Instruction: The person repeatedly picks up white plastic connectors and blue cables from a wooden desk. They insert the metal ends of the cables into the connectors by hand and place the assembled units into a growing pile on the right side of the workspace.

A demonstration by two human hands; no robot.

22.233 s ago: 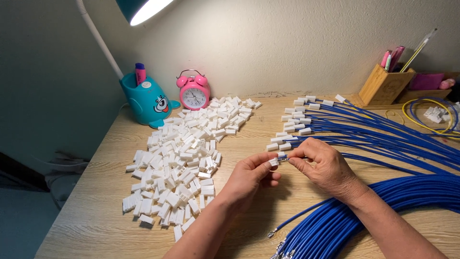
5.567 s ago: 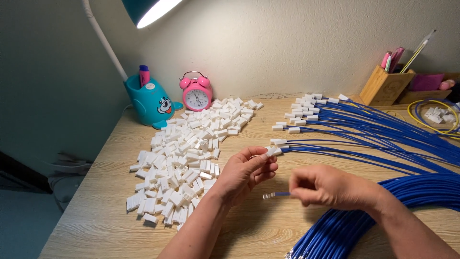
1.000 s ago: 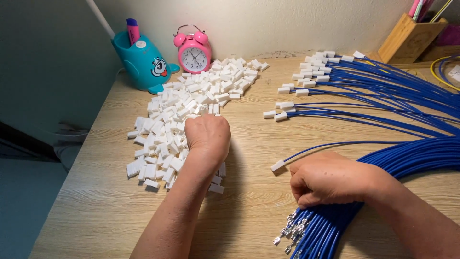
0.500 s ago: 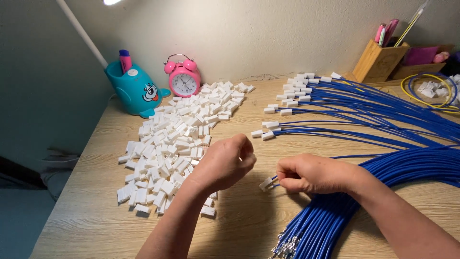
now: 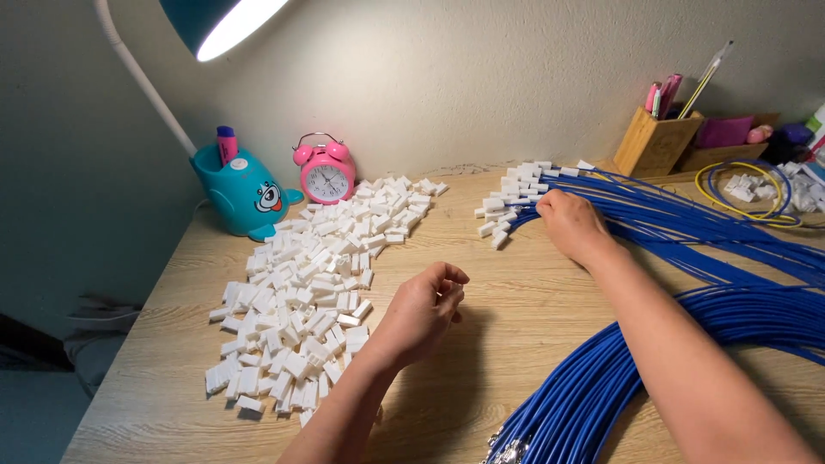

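Note:
My left hand (image 5: pixel 425 308) hovers just above the wooden desk (image 5: pixel 516 292), fingers curled toward the thumb; what is inside them is hidden. It is beside a big heap of small white plastic connectors (image 5: pixel 301 283). My right hand (image 5: pixel 571 222) lies palm down at the far side on a fan of blue cables (image 5: pixel 687 228), fingers bent over one cable just behind their white-capped ends (image 5: pixel 507 196). A second thick bundle of blue cables (image 5: pixel 619 369) curves along the near right, with bare metal ends (image 5: pixel 509 448) at the bottom edge.
A desk lamp (image 5: pixel 219 21) shines from the upper left. A teal pen holder (image 5: pixel 245 191) and a pink alarm clock (image 5: pixel 325 170) stand at the back wall. A wooden pencil holder (image 5: pixel 655 142), a yellow-and-blue coil (image 5: pixel 743 187) and more white connectors (image 5: pixel 806 185) sit far right.
My right hand has moved away from the left hand to the far fan of capped cables, carrying the cable there. My left hand stays near the connector heap.

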